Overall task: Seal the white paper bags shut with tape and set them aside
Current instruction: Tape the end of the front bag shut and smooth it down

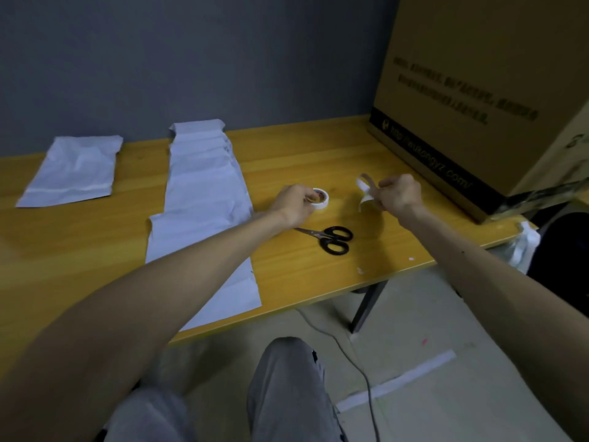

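**A:** Gripping the tape roll (pixel 320 198) with the left hand (pixel 294 204), why?

**B:** Likely to steady it on the bench (pixel 287 148). Pinching a curled tape strip (pixel 363 189) in the right hand (pixel 396 194), raised, ready for a bag.

**A:** And the white paper bags (pixel 204 193)?

**B:** Overlapped left of centre; single bag (pixel 76 170) apart, upper left. Scissors (pixel 334 239) just below both hands; cardboard box (pixel 478 106) crowding upper right.

Left hand (pixel 294 202): tape roll (pixel 321 199); right hand (pixel 398 194): strip (pixel 363 190)
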